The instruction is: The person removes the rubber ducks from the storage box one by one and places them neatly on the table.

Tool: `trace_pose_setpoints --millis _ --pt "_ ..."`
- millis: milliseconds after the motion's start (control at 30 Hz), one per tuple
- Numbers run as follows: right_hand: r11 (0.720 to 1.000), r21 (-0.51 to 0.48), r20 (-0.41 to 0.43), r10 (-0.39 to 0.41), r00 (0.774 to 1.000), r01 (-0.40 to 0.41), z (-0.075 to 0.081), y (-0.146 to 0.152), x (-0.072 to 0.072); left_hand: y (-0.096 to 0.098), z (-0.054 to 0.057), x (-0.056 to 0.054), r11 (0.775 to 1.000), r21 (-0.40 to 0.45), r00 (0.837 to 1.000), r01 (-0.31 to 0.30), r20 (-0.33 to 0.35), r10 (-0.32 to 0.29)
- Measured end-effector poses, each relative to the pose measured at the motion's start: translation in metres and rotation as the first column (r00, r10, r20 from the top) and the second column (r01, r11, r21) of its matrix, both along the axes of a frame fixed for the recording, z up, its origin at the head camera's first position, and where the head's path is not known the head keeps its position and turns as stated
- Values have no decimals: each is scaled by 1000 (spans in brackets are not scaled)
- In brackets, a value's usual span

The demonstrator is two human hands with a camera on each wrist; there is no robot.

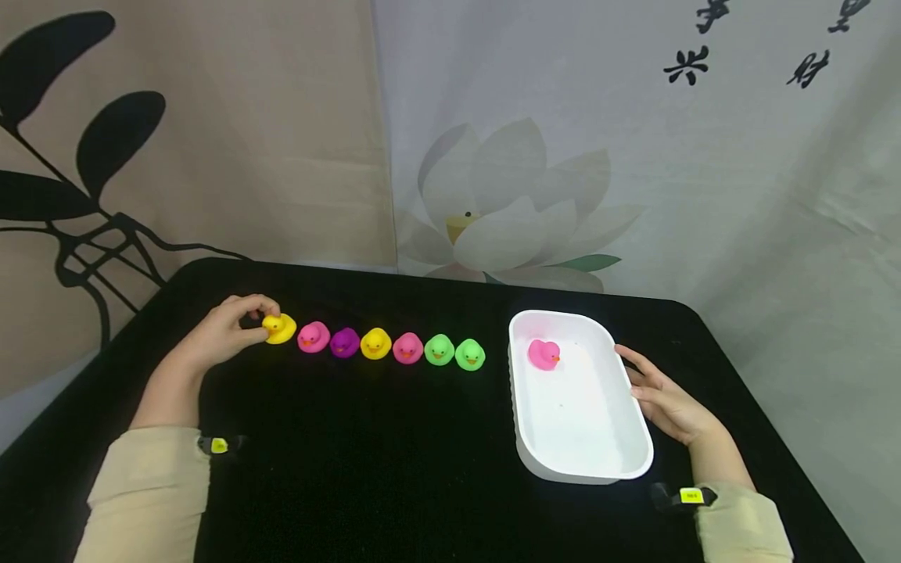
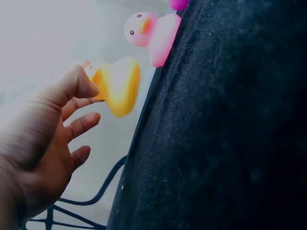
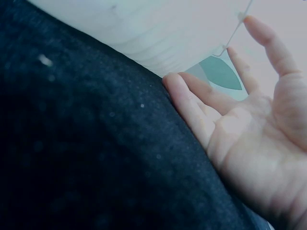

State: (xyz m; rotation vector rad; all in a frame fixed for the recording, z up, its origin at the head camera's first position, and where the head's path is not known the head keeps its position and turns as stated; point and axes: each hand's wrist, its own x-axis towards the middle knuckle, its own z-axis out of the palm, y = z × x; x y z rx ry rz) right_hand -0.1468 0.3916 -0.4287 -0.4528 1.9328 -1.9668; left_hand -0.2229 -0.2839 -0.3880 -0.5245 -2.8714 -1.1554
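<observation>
My left hand (image 1: pixel 228 328) pinches a yellow rubber duck (image 1: pixel 281 328) between thumb and fingers at the left end of a row of ducks. In the left wrist view, a gap shows between this duck (image 2: pixel 123 86) and the black cloth. Beside it sits a pink duck (image 1: pixel 314 337), followed rightward by a purple duck (image 1: pixel 345 342), another yellow, another pink and two green ones. A white plastic tub (image 1: pixel 584 422) stands on the right, holding one pink duck (image 1: pixel 544 354). My right hand (image 1: pixel 669 403) touches the tub's right side with loosely extended fingers.
Black cloth (image 1: pixel 366 469) covers the table. Behind it hangs a pale curtain (image 1: pixel 296 156) with printed leaves, a lotus and characters. Both forearms wear light sleeves and dark wrist straps.
</observation>
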Motion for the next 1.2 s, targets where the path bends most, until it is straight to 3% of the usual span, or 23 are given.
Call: trace_pose_setpoints --millis 833,1067,1200 --pt "999 -24 -1 23 1000 -23 2 0 0 -7 -11 -8 997 53 995 63 74 -67" --pt "999 -33 -1 34 999 -34 1 0 0 -6 -3 -5 999 25 995 34 94 -36" --pt "999 -32 2 29 1000 -29 2 0 0 -3 7 -3 1000 16 998 22 62 -23"
